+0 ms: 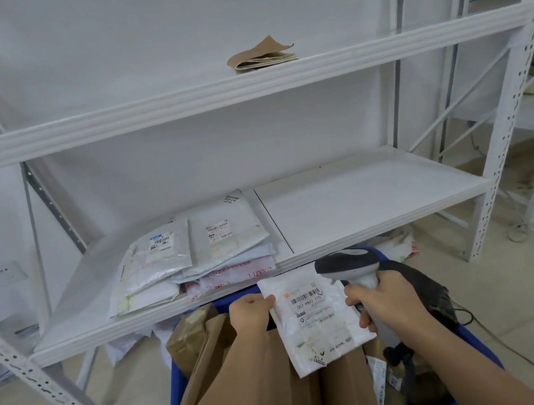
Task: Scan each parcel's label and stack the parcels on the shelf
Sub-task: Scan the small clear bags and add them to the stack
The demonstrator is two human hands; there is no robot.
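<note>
— White wall behind, and what stands in front of it?

— A white metal shelf (pixel 361 195) with two boards. On the lower board, left of the middle, lies a pile of flat mail bags (pixel 193 255), overlapping, labels up. On the upper board sits a small stack of brown paper (pixel 261 57), its top sheet curled up.

— And below the shelf?

— A blue bin (pixel 177 385) holding brown cardboard boxes (pixel 346 384).

— Where is the parcel being worked on?

— Over the bin, in front of the lower board's edge. It is a white bag (pixel 317 319) with a barcode label facing up.

— How do the hands stand?

— The left hand (pixel 251 312) pinches the bag's upper left edge, fingers curled onto it. The right hand (pixel 381 303) is wrapped round the handle of a scanner (pixel 351 264), fingers closed tight; the scanner's dark head sits just above the bag's top right corner, and its cable hangs down toward the bin.
</note>
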